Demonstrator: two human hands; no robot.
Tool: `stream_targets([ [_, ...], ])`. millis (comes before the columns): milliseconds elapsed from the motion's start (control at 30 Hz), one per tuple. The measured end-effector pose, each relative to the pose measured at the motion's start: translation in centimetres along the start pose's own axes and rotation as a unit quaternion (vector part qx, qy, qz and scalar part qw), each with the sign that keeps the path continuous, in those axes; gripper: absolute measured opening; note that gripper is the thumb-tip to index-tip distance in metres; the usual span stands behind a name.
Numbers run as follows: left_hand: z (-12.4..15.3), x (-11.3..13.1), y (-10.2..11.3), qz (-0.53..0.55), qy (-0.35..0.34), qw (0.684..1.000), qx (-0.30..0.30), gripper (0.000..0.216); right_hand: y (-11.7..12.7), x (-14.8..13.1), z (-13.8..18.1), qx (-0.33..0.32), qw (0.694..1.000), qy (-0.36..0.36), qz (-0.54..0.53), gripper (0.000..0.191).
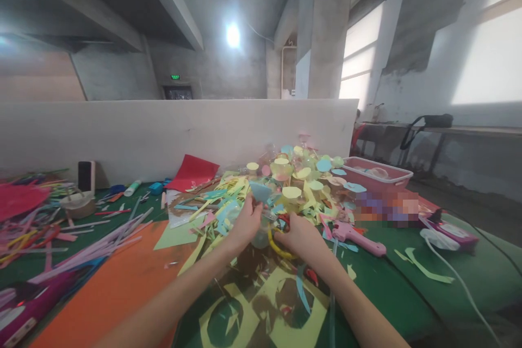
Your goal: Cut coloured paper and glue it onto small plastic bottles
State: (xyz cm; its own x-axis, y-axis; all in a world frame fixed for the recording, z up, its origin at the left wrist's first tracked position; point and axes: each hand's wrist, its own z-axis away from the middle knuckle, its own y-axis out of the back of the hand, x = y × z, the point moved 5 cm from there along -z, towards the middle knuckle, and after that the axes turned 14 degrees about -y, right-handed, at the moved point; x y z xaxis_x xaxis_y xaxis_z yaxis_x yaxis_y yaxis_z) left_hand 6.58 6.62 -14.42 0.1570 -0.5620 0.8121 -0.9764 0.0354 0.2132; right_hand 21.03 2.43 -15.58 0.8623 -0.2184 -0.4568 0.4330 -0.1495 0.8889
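My left hand (248,224) is closed on a small piece of light blue paper (261,191), pinched between thumb and fingers above the heap. Just to its right, my right hand (300,236) grips scissors (280,251) with yellow and red handles. The blades point toward the blue paper, but I cannot tell whether they touch it. Behind both hands lies a heap of yellow, blue and pink paper scraps (240,187) with cut paper discs (292,192) on clear round pieces. Yellow paper with round holes (299,312) lies below my wrists.
A pink glue gun (359,239) with a black cord lies right. Behind it stands a pink basket (393,178). Orange sheets (134,277), pink strips (101,254), a phone (86,176) and a cup (77,205) are on the left. A white partition (175,133) borders the back.
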Motion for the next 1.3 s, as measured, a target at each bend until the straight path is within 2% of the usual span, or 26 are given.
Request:
stream_targets([
  [100,1.2,-0.9,0.7,0.021,0.037,0.999,0.029,0.020,-0.4,0.0,0.0,-0.021,0.999,0.005,-0.036,0.023],
  [233,1.3,-0.9,1.0,0.049,0.058,0.996,0.036,0.019,-0.8,0.2,-0.1,-0.038,0.997,0.000,-0.071,0.023],
  [767,0.9,-1.9,1.4,0.045,0.082,0.995,0.036,0.018,-0.2,0.6,-0.5,-0.019,0.997,-0.006,-0.073,0.026],
  [1033,0.1,-1.7,2.1,0.058,0.046,0.996,0.051,0.023,0.3,1.3,-0.9,-0.041,0.990,-0.061,-0.118,0.040],
  [1167,-0.7,-0.4,3.3,0.070,0.019,0.995,0.062,0.022,1.1,1.6,-0.8,-0.039,0.985,-0.076,-0.149,0.052],
  [1300,-1.9,1.5,5.0,0.077,-0.014,0.994,0.075,0.029,1.2,1.8,-1.2,-0.059,0.965,-0.071,-0.247,0.055],
])
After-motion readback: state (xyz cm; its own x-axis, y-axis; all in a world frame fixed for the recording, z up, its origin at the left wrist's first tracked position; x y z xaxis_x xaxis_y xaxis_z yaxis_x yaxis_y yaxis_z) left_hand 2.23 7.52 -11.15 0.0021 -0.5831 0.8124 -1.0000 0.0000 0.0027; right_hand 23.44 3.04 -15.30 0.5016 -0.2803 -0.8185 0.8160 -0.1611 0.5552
